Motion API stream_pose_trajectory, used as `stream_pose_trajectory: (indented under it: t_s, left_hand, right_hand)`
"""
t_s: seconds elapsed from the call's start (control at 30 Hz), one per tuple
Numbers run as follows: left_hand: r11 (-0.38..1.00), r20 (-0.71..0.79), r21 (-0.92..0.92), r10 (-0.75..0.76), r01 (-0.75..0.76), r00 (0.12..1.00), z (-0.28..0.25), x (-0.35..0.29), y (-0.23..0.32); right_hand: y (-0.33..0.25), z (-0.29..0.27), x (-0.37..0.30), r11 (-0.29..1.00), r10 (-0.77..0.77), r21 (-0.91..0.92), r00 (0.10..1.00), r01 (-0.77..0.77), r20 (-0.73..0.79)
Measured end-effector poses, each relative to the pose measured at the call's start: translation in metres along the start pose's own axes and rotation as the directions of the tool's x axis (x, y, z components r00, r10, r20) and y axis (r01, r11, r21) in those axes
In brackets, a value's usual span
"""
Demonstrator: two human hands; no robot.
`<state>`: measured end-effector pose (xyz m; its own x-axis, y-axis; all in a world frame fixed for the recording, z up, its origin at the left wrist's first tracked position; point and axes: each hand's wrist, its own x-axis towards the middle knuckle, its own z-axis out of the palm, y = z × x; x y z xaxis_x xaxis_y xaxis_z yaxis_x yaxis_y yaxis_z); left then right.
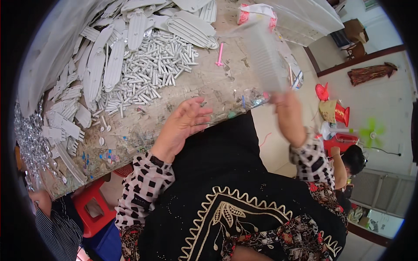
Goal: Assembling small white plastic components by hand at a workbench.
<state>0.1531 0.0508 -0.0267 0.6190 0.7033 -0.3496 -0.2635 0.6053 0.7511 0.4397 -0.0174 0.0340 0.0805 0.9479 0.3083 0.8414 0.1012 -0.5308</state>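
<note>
My left hand hovers by the near edge of the worktable with its fingers apart and nothing in them. Off to the right, my right hand grips one end of a long, pale ribbed plastic piece, which stretches away over the table; both are smeared by motion. Beyond my left hand lies a heap of short white plastic rods. Long white ribbed plastic boards with rounded ends are piled behind and left of it. A pink T-shaped plastic stick lies alone on the worn table.
A white-and-red packet sits at the table's far edge. Small white parts and shiny silver pieces crowd the left. A red stool and another person's striped sleeve are at lower left. A green fan and a seated person are right.
</note>
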Motion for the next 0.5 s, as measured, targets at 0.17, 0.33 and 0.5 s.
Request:
stream_pose_trajectory:
  t_s: [0.17,0.33,0.5]
  left_hand:
    - [0.987,0.017,-0.161,-0.012,0.014,1.0,-0.019,0.001,-0.008]
    - [0.982,0.035,-0.187,0.0,0.007,0.999,-0.014,0.006,-0.007]
    - [0.981,0.047,-0.189,0.038,-0.028,0.998,-0.027,-0.001,-0.016]
  right_hand:
    - [0.0,-0.048,0.013,0.939,-0.031,0.26,0.809,0.225,-0.587]
    - [0.074,-0.013,-0.008,0.837,0.022,-0.544,0.997,-0.06,-0.077]
    - [-0.039,-0.046,0.019,0.97,0.02,0.216,0.858,0.107,-0.513]
